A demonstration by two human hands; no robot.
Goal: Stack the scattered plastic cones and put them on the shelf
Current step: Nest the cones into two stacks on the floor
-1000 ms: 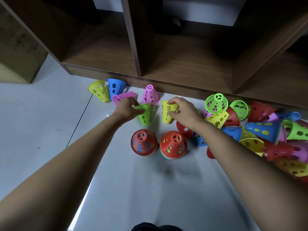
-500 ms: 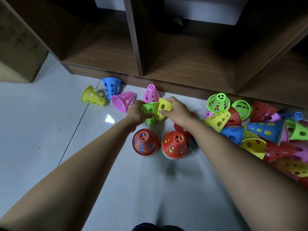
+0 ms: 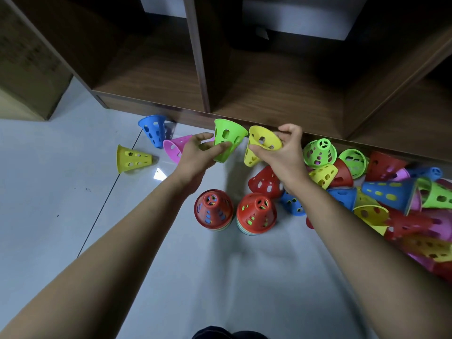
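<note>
Each hand grips one cone — left hand [image 3: 195, 155] the green cone [image 3: 226, 140], right hand [image 3: 281, 152] the yellow cone [image 3: 260, 145] — wide mouths up, side by side.

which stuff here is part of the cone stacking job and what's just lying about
Part of the job: green cone in the left hand; yellow cone in the right hand; two red-topped stacks; pile of loose cones; blue cone, pink cone and tipped yellow cone by the shelf.
Just lying about: brown box at far left.
</note>
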